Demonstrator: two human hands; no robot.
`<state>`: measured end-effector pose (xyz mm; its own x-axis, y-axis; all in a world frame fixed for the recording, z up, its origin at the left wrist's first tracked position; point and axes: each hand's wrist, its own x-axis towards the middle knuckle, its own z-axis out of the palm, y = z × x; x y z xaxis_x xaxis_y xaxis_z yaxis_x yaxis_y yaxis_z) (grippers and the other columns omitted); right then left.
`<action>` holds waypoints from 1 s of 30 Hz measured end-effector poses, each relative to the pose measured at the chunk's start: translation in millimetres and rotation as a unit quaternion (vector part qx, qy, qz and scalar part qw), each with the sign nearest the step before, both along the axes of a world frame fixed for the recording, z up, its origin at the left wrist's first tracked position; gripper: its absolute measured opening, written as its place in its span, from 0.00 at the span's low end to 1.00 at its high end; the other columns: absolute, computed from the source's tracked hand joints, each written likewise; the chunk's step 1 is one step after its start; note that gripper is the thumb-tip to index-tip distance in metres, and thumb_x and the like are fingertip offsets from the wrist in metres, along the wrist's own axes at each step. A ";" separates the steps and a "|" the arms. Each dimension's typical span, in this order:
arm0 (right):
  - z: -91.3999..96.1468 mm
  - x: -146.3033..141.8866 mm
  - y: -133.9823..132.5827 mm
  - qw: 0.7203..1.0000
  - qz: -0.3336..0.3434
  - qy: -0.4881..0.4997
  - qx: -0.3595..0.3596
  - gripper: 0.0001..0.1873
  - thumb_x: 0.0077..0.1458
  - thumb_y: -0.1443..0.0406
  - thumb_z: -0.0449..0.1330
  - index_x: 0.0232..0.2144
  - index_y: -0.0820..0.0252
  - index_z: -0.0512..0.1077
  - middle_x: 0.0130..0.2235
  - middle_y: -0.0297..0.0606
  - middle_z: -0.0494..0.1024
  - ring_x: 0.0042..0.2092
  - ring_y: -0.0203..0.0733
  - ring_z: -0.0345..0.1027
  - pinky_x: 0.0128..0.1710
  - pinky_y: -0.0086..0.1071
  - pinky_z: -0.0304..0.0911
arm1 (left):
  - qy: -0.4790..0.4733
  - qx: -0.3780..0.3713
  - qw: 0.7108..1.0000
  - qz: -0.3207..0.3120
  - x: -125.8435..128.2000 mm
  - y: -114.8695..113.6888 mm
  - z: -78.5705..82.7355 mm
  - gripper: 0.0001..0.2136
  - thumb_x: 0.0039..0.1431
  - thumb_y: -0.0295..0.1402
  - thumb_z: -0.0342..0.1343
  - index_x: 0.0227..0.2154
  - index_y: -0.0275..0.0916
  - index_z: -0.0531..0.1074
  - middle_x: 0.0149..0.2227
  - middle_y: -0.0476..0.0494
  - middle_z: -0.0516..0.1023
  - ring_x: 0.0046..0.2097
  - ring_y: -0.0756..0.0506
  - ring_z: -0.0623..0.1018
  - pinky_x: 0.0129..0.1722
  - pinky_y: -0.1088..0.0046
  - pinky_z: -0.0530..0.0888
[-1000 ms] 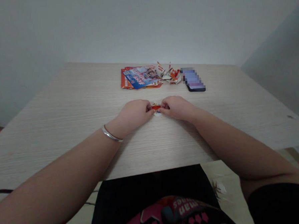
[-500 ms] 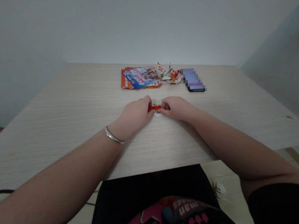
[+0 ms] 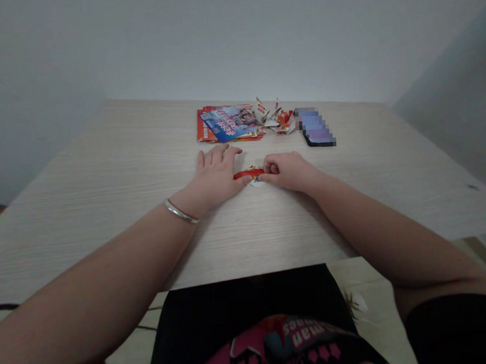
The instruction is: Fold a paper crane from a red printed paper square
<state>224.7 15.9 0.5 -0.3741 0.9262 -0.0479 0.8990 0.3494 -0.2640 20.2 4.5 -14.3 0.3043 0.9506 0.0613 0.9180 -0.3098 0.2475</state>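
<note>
A small piece of printed paper (image 3: 250,173), red on its upward face with white and coloured parts along its edges, lies folded on the table in front of me. My left hand (image 3: 217,175) is open, its fingers spread on the tabletop, and only its thumb rests against the paper's left part. At the paper's right end my right hand (image 3: 285,171) is closed, with thumb and curled fingers pinching it. Part of the paper is hidden under the fingers.
Beyond my hands lies a stack of colourful printed leaflets (image 3: 227,126). Right beside it are torn, crumpled paper scraps (image 3: 278,121). A phone (image 3: 317,129) with a blurred screen lies to their right on the pale wooden table (image 3: 115,156). A wall rises behind.
My left hand has gone from pinching the paper to spreading its fingers on the table, uncovering more of the red strip. My right hand keeps its pinch in nearly the same place.
</note>
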 end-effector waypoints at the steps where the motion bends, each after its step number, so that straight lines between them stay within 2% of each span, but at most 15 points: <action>1: -0.2 0.2 0.6 1.000 -0.001 0.005 -0.007 0.09 0.62 0.58 0.66 0.34 0.57 0.76 0.31 0.31 0.79 0.31 0.36 0.64 0.35 0.33 0.50 | 0.003 -0.003 1.000 -0.002 -1.4 1.6 -0.2 0.34 0.68 0.50 0.53 0.70 0.36 0.58 0.73 0.25 0.58 0.74 0.28 0.57 0.72 0.37 0.50; 8: -2.4 1.9 3.3 0.999 -0.002 0.027 -0.018 0.08 0.60 0.60 0.67 0.33 0.58 0.76 0.31 0.31 0.77 0.30 0.35 0.63 0.34 0.32 0.49 | 0.015 -0.023 0.999 -0.016 -12.8 6.7 0.9 0.37 0.69 0.53 0.51 0.73 0.39 0.55 0.74 0.25 0.56 0.75 0.26 0.54 0.71 0.33 0.49; 14: -3.2 2.8 3.4 0.999 0.000 0.029 -0.018 0.08 0.60 0.59 0.67 0.33 0.57 0.76 0.30 0.30 0.77 0.31 0.35 0.64 0.34 0.32 0.50 | 0.005 -0.007 1.000 -0.029 -13.2 6.2 1.8 0.36 0.66 0.46 0.57 0.73 0.38 0.57 0.74 0.24 0.57 0.74 0.25 0.57 0.69 0.34 0.54; 16: -2.0 2.4 3.0 1.000 -0.002 0.026 -0.018 0.08 0.60 0.59 0.67 0.33 0.57 0.76 0.30 0.30 0.77 0.31 0.35 0.64 0.34 0.32 0.49 | -0.028 0.028 0.997 -0.072 -12.9 5.2 4.4 0.33 0.65 0.40 0.58 0.70 0.35 0.61 0.71 0.24 0.63 0.72 0.29 0.63 0.69 0.41 0.60; 18: -0.5 1.7 2.8 1.000 -0.004 0.022 -0.021 0.09 0.61 0.58 0.66 0.34 0.57 0.76 0.30 0.31 0.77 0.31 0.36 0.64 0.34 0.32 0.49 | -0.051 0.070 0.983 -0.164 -13.1 3.6 10.0 0.24 0.65 0.34 0.56 0.63 0.35 0.71 0.64 0.29 0.73 0.66 0.35 0.71 0.67 0.52 0.65; 19: 0.0 1.3 2.7 1.000 -0.005 0.020 -0.023 0.09 0.61 0.58 0.66 0.34 0.57 0.76 0.31 0.31 0.77 0.31 0.36 0.64 0.33 0.32 0.49 | -0.039 0.086 0.972 -0.215 -13.3 2.6 13.5 0.17 0.67 0.33 0.54 0.55 0.38 0.78 0.58 0.33 0.80 0.62 0.37 0.75 0.66 0.53 0.66; 21: 0.5 1.0 2.8 1.000 -0.006 0.018 -0.025 0.08 0.60 0.59 0.66 0.34 0.57 0.76 0.31 0.32 0.78 0.31 0.36 0.63 0.33 0.32 0.49 | 0.009 0.074 0.952 -0.296 -13.6 -0.2 20.3 0.13 0.68 0.31 0.52 0.43 0.41 0.83 0.49 0.41 0.85 0.55 0.40 0.79 0.69 0.52 0.62; 25: -0.1 2.3 2.7 0.999 0.003 0.024 -0.021 0.07 0.60 0.60 0.65 0.34 0.57 0.77 0.32 0.32 0.79 0.31 0.36 0.64 0.33 0.32 0.50 | 0.066 0.061 0.947 -0.309 -12.8 -6.2 26.9 0.14 0.70 0.31 0.51 0.49 0.42 0.81 0.52 0.44 0.85 0.54 0.42 0.81 0.71 0.50 0.59; 30: -0.6 5.0 2.0 0.999 -0.002 0.047 -0.025 0.06 0.60 0.62 0.65 0.33 0.57 0.77 0.32 0.32 0.80 0.33 0.36 0.66 0.35 0.32 0.52 | 0.122 0.063 0.947 -0.290 -6.4 -13.8 29.3 0.16 0.73 0.32 0.48 0.49 0.38 0.82 0.51 0.40 0.85 0.53 0.40 0.82 0.68 0.52 0.65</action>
<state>229.7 17.9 -0.1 -0.3746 0.9253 -0.0595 0.8712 0.3293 -0.3640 13.8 -9.2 15.0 0.7931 0.6086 0.0240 0.6091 -0.7928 -0.0232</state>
